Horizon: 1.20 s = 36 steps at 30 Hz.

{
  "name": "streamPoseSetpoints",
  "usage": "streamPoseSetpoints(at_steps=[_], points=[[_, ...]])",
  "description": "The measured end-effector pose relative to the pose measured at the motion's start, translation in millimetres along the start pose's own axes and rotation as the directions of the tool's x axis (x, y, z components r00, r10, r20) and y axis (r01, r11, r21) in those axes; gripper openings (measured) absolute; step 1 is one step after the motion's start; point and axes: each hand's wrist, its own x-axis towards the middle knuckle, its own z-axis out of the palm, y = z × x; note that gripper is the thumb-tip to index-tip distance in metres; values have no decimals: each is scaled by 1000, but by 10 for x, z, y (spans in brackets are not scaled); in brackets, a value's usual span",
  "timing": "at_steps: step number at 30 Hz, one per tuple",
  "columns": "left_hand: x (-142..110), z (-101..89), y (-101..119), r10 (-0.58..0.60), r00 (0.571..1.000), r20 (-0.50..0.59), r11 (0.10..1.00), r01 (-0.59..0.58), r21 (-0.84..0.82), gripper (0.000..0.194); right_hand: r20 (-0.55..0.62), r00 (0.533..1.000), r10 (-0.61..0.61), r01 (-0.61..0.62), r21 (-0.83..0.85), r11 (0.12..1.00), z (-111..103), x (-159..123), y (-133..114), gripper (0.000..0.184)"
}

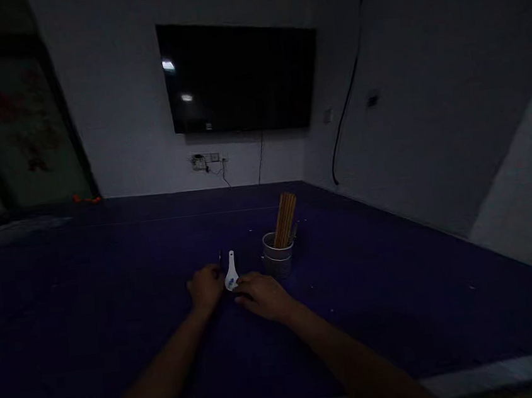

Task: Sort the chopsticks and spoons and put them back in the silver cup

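Observation:
A white Chinese soup spoon (pixel 232 271) with a blue mark in its bowl lies on the purple surface, handle pointing away from me. At the right edge of its bowl are the fingertips of my right hand (pixel 264 295), bent together against it. My left hand (pixel 206 287) rests just left of the spoon with its fingers curled. A thin, dark, slender piece (pixel 220 258) sticks up past those fingers; it is too dim to name. Right of the spoon stands a metal holder (pixel 278 260) with a bundle of wooden chopsticks (pixel 286 219) leaning in it.
The wide purple surface (pixel 134 257) runs back to the wall, with small pale specks on it. A large dark television (pixel 241 75) hangs above sockets and cables (pixel 207 161). A black cable (pixel 350 92) trails down the right wall. The room is dim.

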Motion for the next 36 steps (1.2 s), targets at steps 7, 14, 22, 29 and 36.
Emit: streamPoseSetpoints(at_steps=[7,14,22,29,36], points=[[-4,13,2,20,999,-30,999,-19,43,34,-25,1000,3,-2,12,1000,9,-6,4,27],[-20,24,23,50,998,-44,991,-44,123,37,-33,999,-1,1,19,1000,14,-3,10,27],[-58,28,48,48,995,-92,977,-28,211,31,-27,1000,14,-14,0,1000,-11,-8,-17,26],[-77,7,61,46,997,-68,968,-27,248,34,-30,1000,6,-6,-6,1000,-4,-5,-7,27],[-100,-37,93,53,999,-4,955,-49,292,37,-36,999,0,0,-3,1000,-7,-9,-8,26]])
